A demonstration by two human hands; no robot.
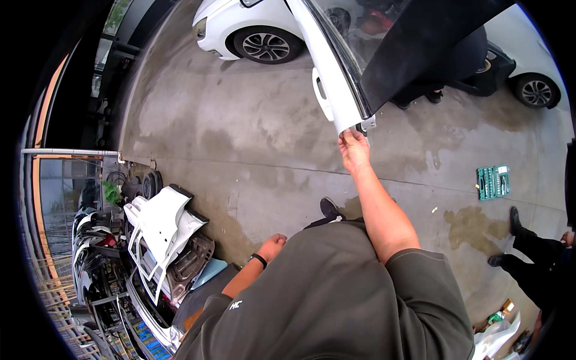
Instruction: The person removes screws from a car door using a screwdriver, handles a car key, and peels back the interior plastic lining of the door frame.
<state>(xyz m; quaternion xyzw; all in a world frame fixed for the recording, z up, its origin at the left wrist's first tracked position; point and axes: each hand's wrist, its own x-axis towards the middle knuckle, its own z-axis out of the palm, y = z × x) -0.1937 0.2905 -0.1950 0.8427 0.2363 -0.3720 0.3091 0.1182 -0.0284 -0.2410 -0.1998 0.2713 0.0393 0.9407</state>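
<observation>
My right hand (354, 150) reaches up the middle of the view, its fingers closed on the end of a white car door (342, 96) with a side handle, black trim and window glass. The door's upper part runs out of the top of the view; I cannot tell whether it is attached to anything. My left hand (273, 246) is low beside my body, near the stacked panels at left, with curled fingers; whatever they might hold is hidden.
White cars (228, 24) stand at the top and upper right. A co-worker's dark shoes (433, 95) show behind the door; another person's legs (528, 252) are at right. A green tool case (493, 182) lies on the concrete. Car panels (162, 222) and a tyre (150, 185) crowd the left.
</observation>
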